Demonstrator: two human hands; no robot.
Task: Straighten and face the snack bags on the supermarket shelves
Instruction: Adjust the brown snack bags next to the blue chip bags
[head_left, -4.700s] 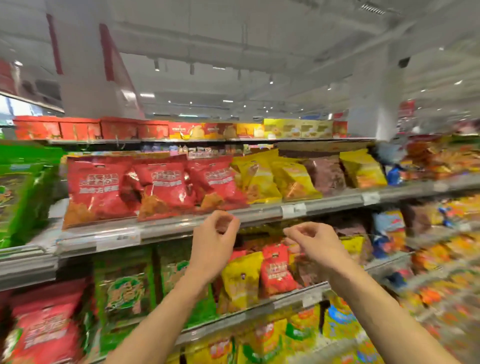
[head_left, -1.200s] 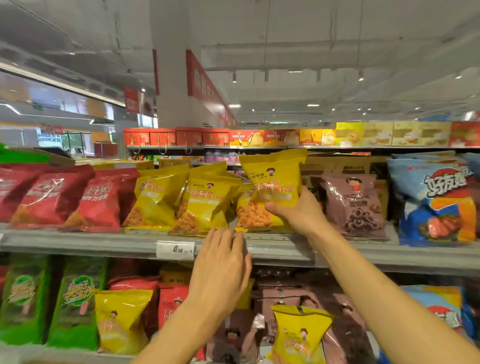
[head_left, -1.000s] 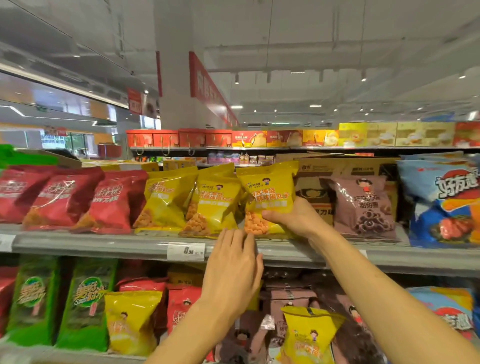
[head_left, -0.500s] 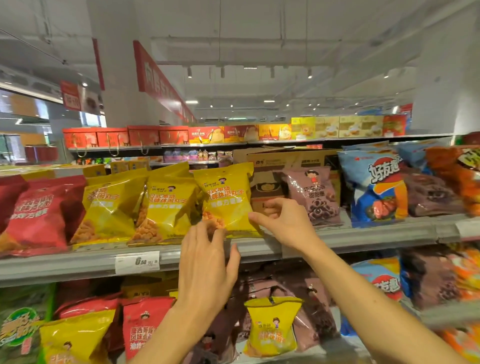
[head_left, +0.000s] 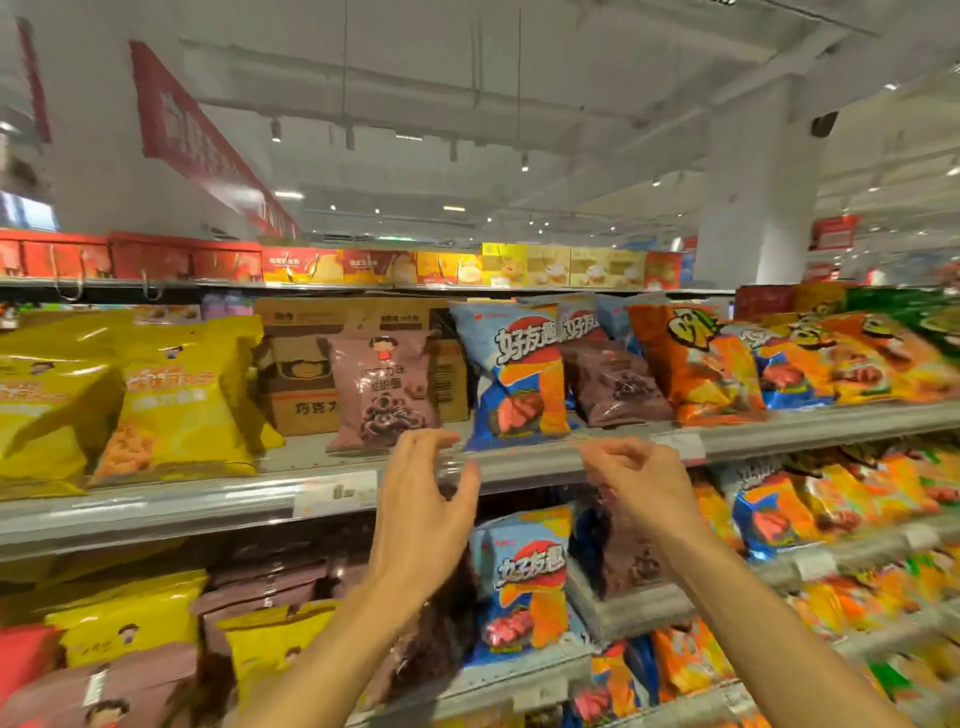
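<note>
A pinkish-brown snack bag stands upright on the upper shelf, with a cardboard box behind it. Yellow bags lean to its left. A blue and orange bag stands to its right, with a dark brown bag lying beside that. My left hand hovers just below the pinkish-brown bag, fingers loosely curved and holding nothing. My right hand is raised in front of the shelf edge below the blue bag, fingers loosely curled, empty.
Orange and blue bags fill the upper shelf to the right. The lower shelf holds a blue bag, brown bags and yellow bags. Red and yellow boxes line the top shelf. A white pillar stands at the right.
My view has swung right along the shelf. My right hand has let go of the yellow bag and both hands have moved right, now empty in front of the pinkish-brown and blue bags.
</note>
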